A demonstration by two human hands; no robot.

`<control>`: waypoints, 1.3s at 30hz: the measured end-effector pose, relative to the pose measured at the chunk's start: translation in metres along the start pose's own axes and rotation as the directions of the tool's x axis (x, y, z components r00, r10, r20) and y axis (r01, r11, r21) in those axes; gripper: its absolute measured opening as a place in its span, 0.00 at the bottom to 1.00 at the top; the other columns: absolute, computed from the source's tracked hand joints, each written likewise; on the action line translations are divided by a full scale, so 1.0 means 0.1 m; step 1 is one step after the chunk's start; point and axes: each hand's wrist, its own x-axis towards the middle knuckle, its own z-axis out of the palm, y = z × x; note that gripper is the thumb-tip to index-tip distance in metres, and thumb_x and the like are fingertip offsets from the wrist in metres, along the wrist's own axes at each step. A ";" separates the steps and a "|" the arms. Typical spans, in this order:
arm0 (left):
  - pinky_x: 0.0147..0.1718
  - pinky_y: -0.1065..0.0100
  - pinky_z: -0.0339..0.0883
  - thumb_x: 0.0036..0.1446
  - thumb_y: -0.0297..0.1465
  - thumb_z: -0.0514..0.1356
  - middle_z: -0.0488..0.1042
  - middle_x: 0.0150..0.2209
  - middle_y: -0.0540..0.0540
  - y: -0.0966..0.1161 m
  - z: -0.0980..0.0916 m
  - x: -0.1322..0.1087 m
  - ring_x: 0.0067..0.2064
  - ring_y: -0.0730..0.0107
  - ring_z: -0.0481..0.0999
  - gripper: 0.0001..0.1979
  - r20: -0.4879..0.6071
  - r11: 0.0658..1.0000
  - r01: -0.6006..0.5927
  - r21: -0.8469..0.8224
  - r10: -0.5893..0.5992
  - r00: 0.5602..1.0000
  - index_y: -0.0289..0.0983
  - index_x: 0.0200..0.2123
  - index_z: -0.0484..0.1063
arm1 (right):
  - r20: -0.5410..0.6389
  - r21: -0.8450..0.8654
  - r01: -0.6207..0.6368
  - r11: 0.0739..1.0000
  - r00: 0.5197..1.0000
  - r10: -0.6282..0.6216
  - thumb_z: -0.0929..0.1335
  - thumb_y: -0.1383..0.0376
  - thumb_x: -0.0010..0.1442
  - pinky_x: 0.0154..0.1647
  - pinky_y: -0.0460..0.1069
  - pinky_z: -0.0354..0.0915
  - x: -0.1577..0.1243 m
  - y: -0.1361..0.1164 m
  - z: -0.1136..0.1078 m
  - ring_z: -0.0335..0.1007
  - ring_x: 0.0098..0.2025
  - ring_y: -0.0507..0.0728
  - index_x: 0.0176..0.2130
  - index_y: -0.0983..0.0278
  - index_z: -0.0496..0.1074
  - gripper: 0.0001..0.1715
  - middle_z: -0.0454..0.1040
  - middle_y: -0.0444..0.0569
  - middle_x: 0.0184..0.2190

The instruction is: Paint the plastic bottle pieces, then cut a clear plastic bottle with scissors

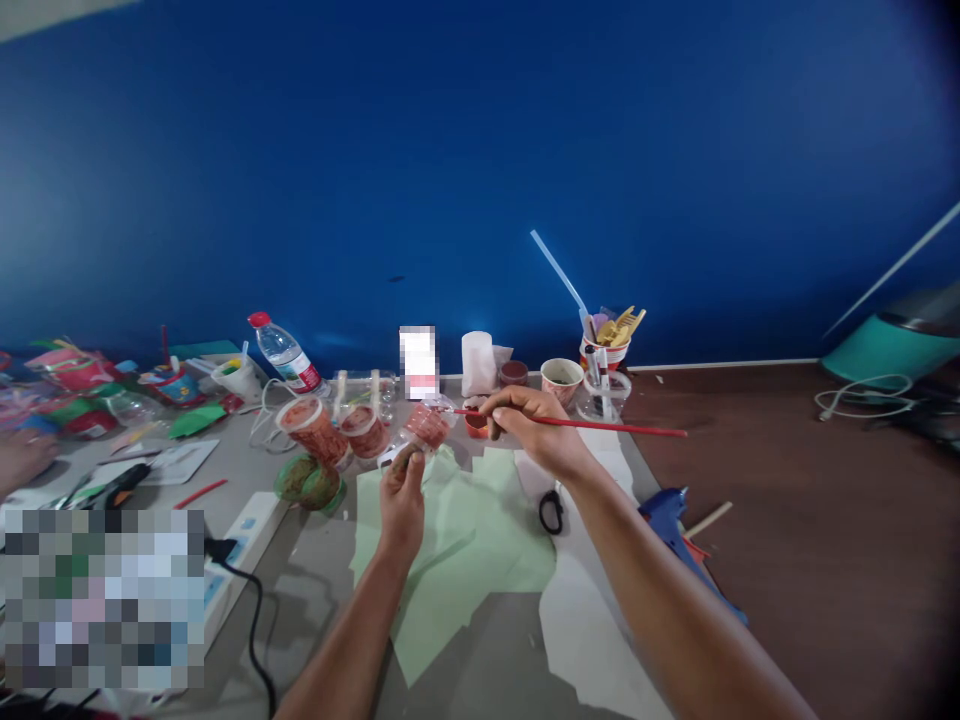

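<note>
My left hand (402,497) is closed around the bottom of a clear plastic bottle piece (424,428) smeared with red paint, held up over light green paper sheets (457,540). My right hand (529,425) pinches a long red paintbrush (600,425) whose tip points left and touches the painted piece. Two similar red-painted plastic pieces (315,428) (365,432) lie just left of it, and a green-painted one (307,482) sits in front of them.
A water bottle (285,355), a white roll (476,362), paint cups (561,380) and a cup of tools (606,345) line the blue wall. Scissors (551,510), a blue glue gun (667,520), a power strip (240,545) with a black cable, and craft clutter at far left. Another person's hand (22,458) at left edge.
</note>
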 end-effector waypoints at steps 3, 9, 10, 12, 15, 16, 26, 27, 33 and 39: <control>0.46 0.62 0.67 0.51 0.45 0.63 0.79 0.37 0.44 -0.01 0.00 0.00 0.43 0.60 0.75 0.19 0.001 1.000 0.002 0.016 -0.002 1.000 0.36 0.37 0.77 | 0.025 -0.032 0.006 0.999 1.000 -0.005 0.64 0.67 0.54 0.32 0.49 0.64 -0.01 0.01 0.01 0.69 0.28 0.53 0.33 0.64 0.75 0.10 0.72 0.44 0.23; 0.47 0.63 0.65 0.51 0.43 0.64 0.79 0.40 0.43 -0.02 0.00 -0.02 0.45 0.61 0.75 0.18 0.026 1.000 -0.011 -0.017 0.012 1.000 0.36 0.39 0.76 | 0.040 -0.047 -0.025 0.999 0.999 0.027 0.64 0.67 0.54 0.33 0.50 0.64 -0.02 0.01 0.05 0.68 0.29 0.53 0.33 0.64 0.75 0.10 0.73 0.45 0.26; 0.47 0.63 0.65 0.52 0.43 0.63 0.79 0.40 0.43 -0.02 0.00 -0.02 0.45 0.61 0.75 0.18 0.026 1.000 -0.009 -0.016 0.009 1.000 0.36 0.40 0.76 | 0.039 -0.054 -0.022 0.998 0.999 0.024 0.64 0.67 0.54 0.33 0.50 0.64 -0.02 0.01 0.06 0.68 0.29 0.53 0.33 0.64 0.75 0.10 0.73 0.45 0.26; 0.47 0.63 0.65 0.52 0.43 0.63 0.79 0.41 0.43 -0.02 -0.01 -0.02 0.45 0.60 0.75 0.18 0.017 1.000 -0.002 0.008 0.002 1.000 0.36 0.40 0.76 | 0.038 -0.076 -0.016 0.997 0.999 0.019 0.64 0.67 0.54 0.32 0.50 0.64 -0.02 0.01 0.07 0.68 0.30 0.53 0.33 0.64 0.75 0.10 0.72 0.45 0.25; 0.49 0.61 0.65 0.51 0.44 0.64 0.79 0.41 0.43 -0.02 -0.01 -0.03 0.46 0.59 0.75 0.19 0.010 1.000 -0.001 0.024 0.001 1.000 0.36 0.40 0.76 | 0.042 -0.114 -0.013 0.993 0.999 0.018 0.64 0.67 0.54 0.31 0.49 0.63 -0.02 0.01 0.08 0.67 0.30 0.54 0.32 0.64 0.75 0.10 0.72 0.45 0.25; 0.50 0.61 0.64 0.51 0.44 0.64 0.79 0.41 0.43 -0.02 0.00 -0.03 0.47 0.59 0.75 0.19 0.015 1.000 -0.002 0.015 0.002 1.000 0.36 0.40 0.76 | 0.046 -0.125 -0.013 0.992 0.999 0.019 0.64 0.68 0.54 0.30 0.49 0.63 -0.02 0.01 0.09 0.67 0.30 0.54 0.32 0.64 0.75 0.10 0.72 0.45 0.25; 0.48 0.62 0.65 0.53 0.43 0.63 0.79 0.42 0.43 0.02 0.01 -0.03 0.47 0.60 0.75 0.18 0.020 1.000 -0.017 0.003 0.017 1.000 0.36 0.41 0.76 | 0.020 -0.189 -0.023 0.982 0.999 0.027 0.63 0.69 0.52 0.28 0.47 0.60 -0.03 -0.03 -0.01 0.66 0.28 0.53 0.32 0.63 0.76 0.11 0.74 0.46 0.27; 0.48 0.63 0.65 0.53 0.44 0.63 0.79 0.42 0.43 0.02 0.01 -0.03 0.46 0.60 0.75 0.18 0.018 1.000 -0.023 0.010 0.023 1.000 0.36 0.40 0.76 | 0.020 -0.183 -0.013 0.983 1.000 0.017 0.63 0.68 0.53 0.28 0.47 0.61 -0.03 -0.03 -0.01 0.66 0.28 0.53 0.32 0.63 0.76 0.11 0.74 0.46 0.27; 0.45 0.64 0.66 0.50 0.46 0.64 0.79 0.39 0.43 0.01 0.02 -0.04 0.43 0.61 0.75 0.20 -0.023 0.992 -0.062 0.106 0.065 0.998 0.36 0.38 0.77 | 0.055 -0.139 -0.009 0.990 0.998 0.017 0.64 0.66 0.55 0.29 0.48 0.61 -0.02 0.00 0.06 0.66 0.29 0.53 0.33 0.64 0.75 0.10 0.73 0.46 0.28; 0.42 0.64 0.67 0.50 0.47 0.63 0.79 0.37 0.44 -0.02 -0.01 -0.02 0.40 0.62 0.75 0.21 -0.045 0.983 -0.091 0.162 0.100 0.994 0.36 0.37 0.77 | 0.018 -0.186 -0.030 0.982 0.999 0.033 0.62 0.69 0.52 0.25 0.46 0.56 -0.03 -0.06 -0.02 0.61 0.24 0.51 0.30 0.64 0.75 0.11 0.69 0.43 0.22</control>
